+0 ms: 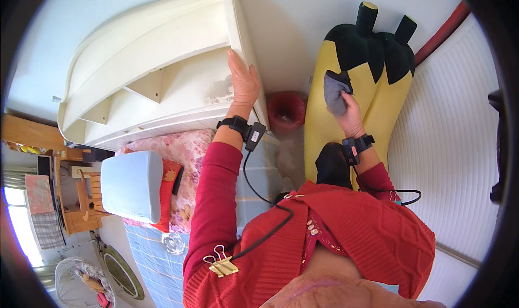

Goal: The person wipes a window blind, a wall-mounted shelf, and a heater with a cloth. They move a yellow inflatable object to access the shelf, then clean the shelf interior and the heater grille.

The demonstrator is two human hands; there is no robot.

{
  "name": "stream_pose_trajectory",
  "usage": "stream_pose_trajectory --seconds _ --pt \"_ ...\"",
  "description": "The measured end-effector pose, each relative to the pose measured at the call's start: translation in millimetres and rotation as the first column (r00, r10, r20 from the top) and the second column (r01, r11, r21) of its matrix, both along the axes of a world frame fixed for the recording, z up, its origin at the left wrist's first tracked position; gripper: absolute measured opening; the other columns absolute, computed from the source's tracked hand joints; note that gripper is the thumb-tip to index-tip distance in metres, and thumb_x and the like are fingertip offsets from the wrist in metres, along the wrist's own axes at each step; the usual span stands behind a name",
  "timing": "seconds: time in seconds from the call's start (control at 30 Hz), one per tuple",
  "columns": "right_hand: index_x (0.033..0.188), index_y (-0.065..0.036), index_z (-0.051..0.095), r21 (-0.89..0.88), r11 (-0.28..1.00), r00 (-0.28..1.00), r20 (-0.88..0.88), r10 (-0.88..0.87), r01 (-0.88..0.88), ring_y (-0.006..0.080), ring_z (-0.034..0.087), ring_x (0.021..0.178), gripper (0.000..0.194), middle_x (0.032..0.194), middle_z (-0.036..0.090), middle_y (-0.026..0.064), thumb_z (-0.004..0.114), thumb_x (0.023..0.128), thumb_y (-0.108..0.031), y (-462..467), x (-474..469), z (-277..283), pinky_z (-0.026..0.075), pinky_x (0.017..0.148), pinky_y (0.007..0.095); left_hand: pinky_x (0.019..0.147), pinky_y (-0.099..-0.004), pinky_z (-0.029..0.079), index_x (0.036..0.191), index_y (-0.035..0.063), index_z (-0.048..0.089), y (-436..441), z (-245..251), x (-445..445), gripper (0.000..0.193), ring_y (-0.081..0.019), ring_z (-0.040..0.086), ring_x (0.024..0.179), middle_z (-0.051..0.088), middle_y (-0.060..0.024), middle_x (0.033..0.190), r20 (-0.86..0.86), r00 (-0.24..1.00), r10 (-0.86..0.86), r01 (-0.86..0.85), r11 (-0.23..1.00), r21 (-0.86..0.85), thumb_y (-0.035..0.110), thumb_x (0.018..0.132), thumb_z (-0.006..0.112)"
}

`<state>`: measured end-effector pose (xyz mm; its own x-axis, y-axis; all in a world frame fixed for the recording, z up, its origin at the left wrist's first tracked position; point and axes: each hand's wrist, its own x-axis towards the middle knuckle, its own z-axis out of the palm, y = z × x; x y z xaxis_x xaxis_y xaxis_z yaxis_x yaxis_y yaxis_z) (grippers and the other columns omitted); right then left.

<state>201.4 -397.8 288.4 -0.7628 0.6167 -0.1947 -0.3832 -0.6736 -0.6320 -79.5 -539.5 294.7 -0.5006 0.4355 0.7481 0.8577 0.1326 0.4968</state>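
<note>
My left hand (244, 83) holds nothing and is held flat, fingers up, at the end of a cream headboard with shelves (194, 70). It overlaps the end panel; whether it presses on it I cannot tell. Just left of the fingers, a grey smudged patch (221, 91) marks the shelf's back surface. In my right hand (351, 115) is a bunched grey cloth (335, 93) with a black edge. The cloth is in front of two long yellow banana-shaped cushions (324, 137) with dark green tops and stems.
A red bin (286, 112) stands between headboard and cushions. On the bed with blue checked bedding (156, 255) are a pale blue pillow (131, 186) and a clear glass dish (173, 243). A ribbed white panel (446, 145) rises at right. Cables run from both wristbands.
</note>
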Motion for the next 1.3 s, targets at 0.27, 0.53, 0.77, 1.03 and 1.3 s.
stream_pose_trajectory --seconds 0.27,0.53,0.77,1.03,1.3 --pt "0.116 -0.001 0.056 0.334 0.942 0.995 -0.100 0.000 0.033 0.0219 0.061 0.095 0.038 0.107 0.060 0.0098 0.069 0.081 -0.003 -10.6 -53.4 6.4 0.050 0.079 0.0355 0.113 -0.0446 0.026 0.148 -0.0045 -0.001 -7.0 13.8 9.2 0.082 -0.0471 0.021 0.139 0.014 -0.0328 0.150 0.174 0.985 -0.017 0.041 0.990 -0.135 -0.002 0.086 0.053" --pt "0.116 -0.003 0.060 0.188 0.981 0.996 -0.082 -0.028 0.043 0.0155 0.063 0.092 0.029 0.102 0.066 0.0046 0.061 0.089 -0.012 -25.4 -115.1 42.2 0.051 0.081 0.0301 0.092 -0.0439 0.044 0.129 0.0007 0.048 -58.5 56.9 -1.7 0.044 -0.0379 0.056 0.107 0.057 -0.0217 0.119 -0.027 1.000 0.006 -0.011 0.984 -0.176 0.006 0.087 0.061" --pt "0.115 -0.002 0.060 0.307 0.951 0.996 -0.093 -0.012 0.040 0.0147 0.063 0.091 0.029 0.102 0.066 0.0044 0.061 0.088 -0.013 -33.2 -184.7 74.5 0.050 0.083 0.0283 0.089 -0.0413 0.044 0.106 0.0037 0.066 -83.3 114.1 -78.4 0.018 -0.0327 0.059 0.099 0.064 -0.0152 0.105 -0.328 0.927 0.183 -0.224 0.970 -0.091 0.010 0.089 0.060" --pt "0.123 -0.001 0.052 0.779 0.592 0.977 -0.190 -0.094 0.208 0.0260 0.055 0.099 0.040 0.108 0.056 0.0134 0.062 0.086 -0.012 -41.6 -247.9 49.5 0.043 0.091 0.0342 0.088 -0.0389 0.046 0.100 0.0053 0.069 -77.8 121.1 -154.6 0.018 -0.0291 0.059 0.098 0.067 -0.0105 0.100 -0.146 0.937 0.318 -0.346 0.905 -0.247 0.017 0.091 0.057" --pt "0.127 -0.002 0.051 0.754 0.656 0.980 0.145 -0.137 -0.020 0.0150 0.051 0.108 0.036 0.117 0.058 0.0068 0.055 0.091 -0.004 -15.7 -271.6 -65.6 0.039 0.098 0.0287 0.085 -0.0367 0.047 0.093 0.0025 0.070 -71.3 108.7 -159.0 0.020 -0.0272 0.060 0.092 0.068 -0.0103 0.095 -0.213 0.921 0.327 -0.366 0.913 -0.181 0.012 0.089 0.053"
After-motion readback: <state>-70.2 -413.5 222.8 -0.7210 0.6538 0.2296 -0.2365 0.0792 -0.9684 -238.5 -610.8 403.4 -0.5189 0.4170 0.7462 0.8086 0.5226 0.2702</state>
